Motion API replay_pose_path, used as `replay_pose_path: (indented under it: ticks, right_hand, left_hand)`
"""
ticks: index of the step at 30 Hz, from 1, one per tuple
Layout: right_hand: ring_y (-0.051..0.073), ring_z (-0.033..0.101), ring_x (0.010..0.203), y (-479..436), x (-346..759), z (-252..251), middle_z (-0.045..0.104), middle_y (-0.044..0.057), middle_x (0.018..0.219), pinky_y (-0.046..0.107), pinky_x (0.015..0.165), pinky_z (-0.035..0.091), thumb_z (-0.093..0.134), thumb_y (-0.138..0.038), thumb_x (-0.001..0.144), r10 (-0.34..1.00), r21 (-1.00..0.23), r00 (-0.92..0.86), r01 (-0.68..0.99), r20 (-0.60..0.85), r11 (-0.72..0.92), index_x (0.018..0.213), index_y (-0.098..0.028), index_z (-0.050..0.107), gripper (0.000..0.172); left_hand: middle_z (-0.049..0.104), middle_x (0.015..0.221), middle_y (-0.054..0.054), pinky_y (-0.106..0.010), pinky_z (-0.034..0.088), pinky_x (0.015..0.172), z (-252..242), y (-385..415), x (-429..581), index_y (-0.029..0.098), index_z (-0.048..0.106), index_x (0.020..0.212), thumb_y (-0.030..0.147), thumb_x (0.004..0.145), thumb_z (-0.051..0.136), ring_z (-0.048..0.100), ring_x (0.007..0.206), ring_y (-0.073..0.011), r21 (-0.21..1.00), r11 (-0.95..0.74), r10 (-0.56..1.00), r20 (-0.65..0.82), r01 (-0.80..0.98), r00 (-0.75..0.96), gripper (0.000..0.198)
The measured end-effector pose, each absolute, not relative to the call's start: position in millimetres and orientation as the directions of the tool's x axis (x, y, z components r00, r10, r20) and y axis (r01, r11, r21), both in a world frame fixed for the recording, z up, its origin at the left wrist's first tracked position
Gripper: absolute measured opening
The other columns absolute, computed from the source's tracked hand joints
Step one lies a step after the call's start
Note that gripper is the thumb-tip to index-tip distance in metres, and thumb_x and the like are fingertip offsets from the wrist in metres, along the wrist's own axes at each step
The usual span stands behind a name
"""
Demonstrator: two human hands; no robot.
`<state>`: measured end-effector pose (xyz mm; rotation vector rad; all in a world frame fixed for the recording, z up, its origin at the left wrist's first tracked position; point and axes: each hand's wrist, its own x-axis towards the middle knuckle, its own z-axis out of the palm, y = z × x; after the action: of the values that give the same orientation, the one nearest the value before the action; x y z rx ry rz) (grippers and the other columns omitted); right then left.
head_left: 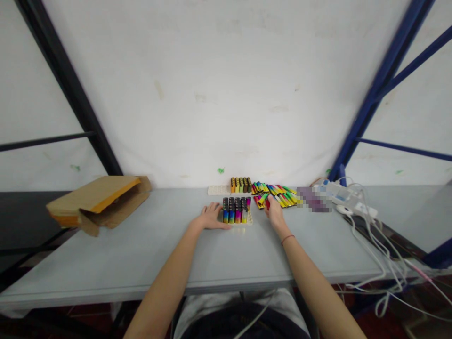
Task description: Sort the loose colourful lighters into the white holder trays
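Observation:
A pale tray with holes stands before me. It holds rows of upright small cylinders with black tops and shiny multicoloured bodies; they look like lighters. My left hand is spread at the tray's left side, its thumb along the front edge. On the right, my right hand has its fingers closed at the near edge of a pile of similar shiny, multicoloured pieces lying flat. A reddish piece shows at its fingertips, partly hidden.
Behind stands another pale tray, with upright yellowish, dark-topped pieces at its right end. An opened brown cardboard package lies at the left. Power strips and white cables spread over the right of the grey table.

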<state>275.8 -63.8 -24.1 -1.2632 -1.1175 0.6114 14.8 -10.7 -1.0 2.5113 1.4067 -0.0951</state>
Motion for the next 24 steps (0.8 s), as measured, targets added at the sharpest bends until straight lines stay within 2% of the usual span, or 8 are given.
replay_pose_path:
  ticks: [3,6,9,11,13,17,19,24]
  right_hand:
    - [0.012,0.033,0.044,-68.1,265.9,-19.9,0.039,-0.006,0.054,0.027,0.043,0.029,0.04,-0.071,0.084,0.918,-0.946,0.24,0.154,0.315,0.285,0.078,-0.024,0.041,0.047]
    - [0.015,0.045,0.053,-69.3,262.7,-16.7,0.048,-0.003,0.061,0.029,0.054,0.041,0.04,-0.068,0.085,0.909,-0.908,0.125,0.201,0.397,0.369,0.085,-0.024,0.046,0.045]
    - [0.019,0.056,0.076,-67.4,264.8,-16.2,0.06,0.004,0.08,0.032,0.071,0.047,0.042,-0.066,0.084,0.858,-0.841,0.145,0.329,0.494,0.429,0.089,-0.02,0.055,0.048]
    - [0.021,0.058,0.087,-65.8,266.7,-16.9,0.064,0.008,0.094,0.033,0.076,0.047,0.047,-0.066,0.082,0.831,-0.821,0.187,0.369,0.524,0.435,0.094,-0.019,0.059,0.05]
    - [0.022,0.059,0.086,-64.8,268.0,-17.6,0.065,0.009,0.095,0.033,0.074,0.048,0.05,-0.064,0.081,0.828,-0.83,0.209,0.354,0.52,0.432,0.096,-0.018,0.061,0.05]
    - [0.018,0.057,0.062,-64.9,267.4,-18.1,0.062,0.004,0.069,0.03,0.056,0.047,0.051,-0.061,0.082,0.867,-0.882,0.213,0.254,0.451,0.397,0.099,-0.016,0.062,0.049]
    - [0.017,0.057,0.057,-64.5,265.9,-18.7,0.06,0.002,0.064,0.03,0.054,0.047,0.052,-0.06,0.081,0.876,-0.89,0.196,0.224,0.44,0.397,0.101,-0.016,0.062,0.049]
    - [0.018,0.062,0.062,-61.7,260.8,-25.1,0.064,0.006,0.076,0.032,0.055,0.051,0.055,-0.059,0.079,0.892,-0.899,0.165,0.209,0.421,0.386,0.098,-0.016,0.063,0.047]
  left_hand:
    - [0.018,0.157,-0.015,-0.051,0.007,0.116,-1.2,-10.4,14.6,0.019,0.028,0.147,0.08,0.061,0.054,0.009,0.145,-0.034,0.199,-0.497,0.829,-0.18,0.845,0.53,0.109]
    - [0.016,0.157,-0.016,-0.052,0.007,0.116,-0.8,-10.4,14.5,0.017,0.028,0.147,0.08,0.061,0.054,0.008,0.145,-0.0346,0.205,-0.499,0.826,-0.182,0.842,0.534,0.11]
    - [0.017,0.157,-0.016,-0.052,0.007,0.116,-0.1,-10.8,14.3,0.016,0.027,0.148,0.08,0.062,0.055,0.009,0.145,-0.0339,0.21,-0.498,0.825,-0.183,0.841,0.534,0.11]
    - [0.018,0.157,-0.015,-0.052,0.007,0.116,0.2,-11.1,14.2,0.017,0.027,0.148,0.08,0.061,0.055,0.009,0.145,-0.0338,0.209,-0.496,0.827,-0.182,0.842,0.532,0.11]
    - [0.017,0.157,-0.015,-0.051,0.007,0.117,0.5,-11.3,14.2,0.016,0.027,0.148,0.079,0.061,0.056,0.009,0.145,-0.034,0.208,-0.494,0.828,-0.185,0.844,0.53,0.111]
    - [0.018,0.157,-0.015,-0.052,0.007,0.116,0.7,-11.5,14.4,0.015,0.026,0.148,0.08,0.063,0.054,0.01,0.145,-0.0332,0.205,-0.496,0.826,-0.187,0.844,0.531,0.111]
    - [0.018,0.157,-0.014,-0.053,0.007,0.116,0.8,-11.8,14.6,0.017,0.025,0.148,0.08,0.063,0.054,0.009,0.145,-0.0331,0.203,-0.497,0.826,-0.185,0.844,0.532,0.11]
    - [0.018,0.157,-0.015,-0.052,0.007,0.116,1.9,-12.8,15.1,0.015,0.027,0.148,0.08,0.063,0.054,0.008,0.145,-0.0353,0.199,-0.494,0.828,-0.189,0.846,0.528,0.11]
